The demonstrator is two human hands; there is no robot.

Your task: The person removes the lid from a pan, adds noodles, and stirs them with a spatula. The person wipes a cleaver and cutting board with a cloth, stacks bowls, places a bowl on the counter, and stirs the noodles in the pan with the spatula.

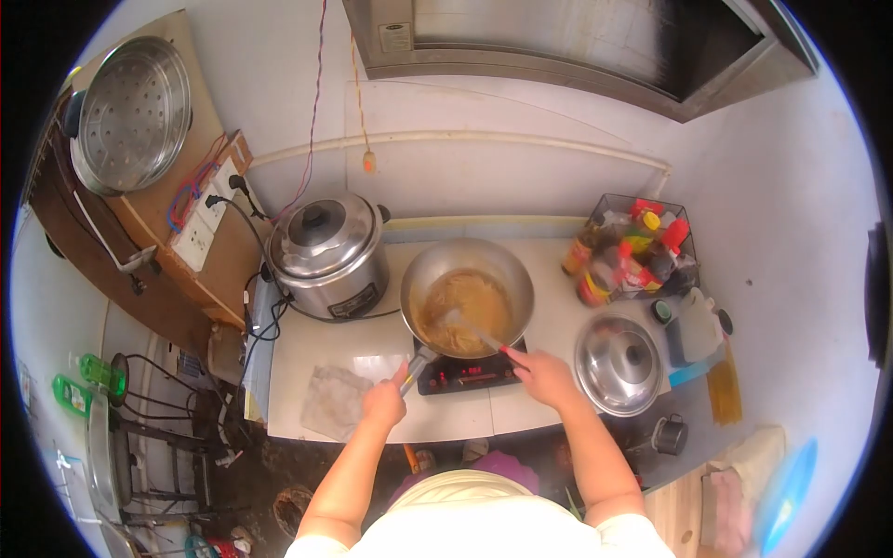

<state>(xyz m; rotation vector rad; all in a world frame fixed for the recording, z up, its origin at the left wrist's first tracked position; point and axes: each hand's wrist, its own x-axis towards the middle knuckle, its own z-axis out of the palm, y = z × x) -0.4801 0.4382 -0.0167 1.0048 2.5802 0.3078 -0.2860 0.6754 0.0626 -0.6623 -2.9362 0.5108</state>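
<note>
A steel wok sits on a black induction cooker whose red display is lit. Light brown liquid with pale pieces lies in the bottom of the wok. My left hand is closed around the wok's handle, on the near left side. In my right hand is a metal spatula with a red-and-black handle. The spatula's blade is down in the food, and its exact edge is blurred. A grey cloth lies to the left of my left hand.
Left of the wok stands a lidded electric pot with its cord. To the right are a domed lid, a wire basket of bottles and packets, and a plastic jug. A range hood hangs above.
</note>
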